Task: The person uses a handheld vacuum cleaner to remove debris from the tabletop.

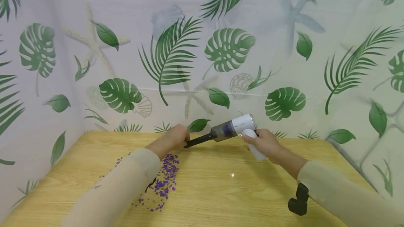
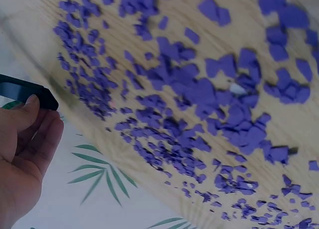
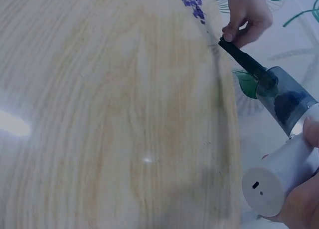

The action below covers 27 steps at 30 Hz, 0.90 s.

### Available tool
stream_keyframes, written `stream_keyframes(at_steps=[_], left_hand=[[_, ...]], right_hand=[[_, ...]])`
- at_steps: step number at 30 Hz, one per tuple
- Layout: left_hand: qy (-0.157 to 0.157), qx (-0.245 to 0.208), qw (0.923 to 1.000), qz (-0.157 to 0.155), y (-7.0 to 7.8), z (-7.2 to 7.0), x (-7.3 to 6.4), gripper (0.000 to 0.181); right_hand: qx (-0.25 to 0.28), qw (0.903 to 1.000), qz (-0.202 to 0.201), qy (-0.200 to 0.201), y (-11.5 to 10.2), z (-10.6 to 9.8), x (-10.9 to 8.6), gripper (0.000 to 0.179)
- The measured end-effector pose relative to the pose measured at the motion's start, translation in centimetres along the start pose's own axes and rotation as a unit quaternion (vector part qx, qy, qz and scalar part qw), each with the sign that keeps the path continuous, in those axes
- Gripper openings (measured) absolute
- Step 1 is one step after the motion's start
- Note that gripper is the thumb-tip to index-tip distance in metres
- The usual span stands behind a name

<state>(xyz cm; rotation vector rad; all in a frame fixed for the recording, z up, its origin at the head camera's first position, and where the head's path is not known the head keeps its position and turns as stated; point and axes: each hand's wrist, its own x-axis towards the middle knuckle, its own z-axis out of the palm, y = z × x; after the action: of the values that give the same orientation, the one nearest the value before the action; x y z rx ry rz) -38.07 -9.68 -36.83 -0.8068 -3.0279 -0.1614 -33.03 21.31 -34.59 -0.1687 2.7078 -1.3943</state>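
Note:
A white handheld vacuum cleaner (image 1: 243,123) with a smoky clear dust cup (image 1: 222,131) is held above the table's far side. My right hand (image 1: 267,145) grips its white handle (image 3: 281,176). With thumb and fingers, my left hand (image 1: 173,138) pinches the tip of the black nozzle (image 1: 200,139), also visible as a black nozzle end (image 2: 27,92) in the left wrist view. Dark purple material shows inside the dust cup (image 3: 284,100). Purple scraps (image 1: 168,172) lie scattered on the table below my left forearm, which hides part of them.
The wooden table (image 1: 221,192) ends at a leaf-printed cloth (image 1: 176,108) that hangs behind it and at both sides. A small pale bit (image 2: 237,89) sits among the scraps. A black bracket (image 1: 299,200) is strapped at my right wrist.

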Motion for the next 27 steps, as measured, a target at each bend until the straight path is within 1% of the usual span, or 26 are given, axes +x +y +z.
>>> stream_keyframes(at_steps=[1, 2, 5, 8, 9, 12, 17, 20, 22, 27], left_hand=[[-0.002, 0.004, 1.0000, 0.000, -0.1, 0.1, -0.1, 0.005], [0.004, 0.016, 0.9998, 0.009, -0.2, 0.2, -0.2, 0.004], [-0.002, 0.046, 0.9987, 0.022, -0.3, 0.2, -0.2, 0.006], [0.003, 0.071, 0.9966, 0.041, -0.5, 0.3, -0.2, 0.007], [-0.005, 0.071, 0.9967, 0.039, -0.6, 0.4, -0.2, 0.006], [-0.009, 0.074, 0.9959, 0.051, -0.7, 0.7, -0.3, 0.006], [-0.027, 0.077, 0.9951, 0.056, -0.6, 0.5, -0.9, 0.007], [-0.023, 0.088, 0.9943, 0.056, -0.7, 0.5, -1.1, 0.009], [-0.022, 0.094, 0.9937, 0.056, -0.8, 0.4, -1.2, 0.011], [-0.027, 0.089, 0.9935, 0.066, -1.1, 0.4, -1.4, 0.012]], right_hand=[[0.000, 1.0000, 0.003, 0.003, 0.0, 0.3, -0.1, 0.043], [0.002, 1.0000, 0.005, 0.005, 0.0, 0.6, -0.1, 0.043], [0.014, 0.9997, 0.017, 0.007, -0.1, 1.2, -0.5, 0.042], [0.018, 0.9995, 0.024, 0.006, -0.1, 1.5, -0.8, 0.043], [0.016, 0.9996, 0.024, 0.007, -0.1, 1.5, -0.9, 0.043], [0.000, 0.9997, 0.026, 0.003, -0.1, 1.5, -1.2, 0.044], [-0.029, 0.9994, 0.021, -0.004, -0.3, 1.4, -1.2, 0.046], [-0.045, 0.9989, 0.007, -0.007, -0.3, 1.3, -1.3, 0.047], [-0.050, 0.9987, -0.005, -0.010, -0.3, 1.4, -1.3, 0.047], [-0.038, 0.9989, -0.020, -0.020, -0.3, 1.4, -1.3, 0.045]])
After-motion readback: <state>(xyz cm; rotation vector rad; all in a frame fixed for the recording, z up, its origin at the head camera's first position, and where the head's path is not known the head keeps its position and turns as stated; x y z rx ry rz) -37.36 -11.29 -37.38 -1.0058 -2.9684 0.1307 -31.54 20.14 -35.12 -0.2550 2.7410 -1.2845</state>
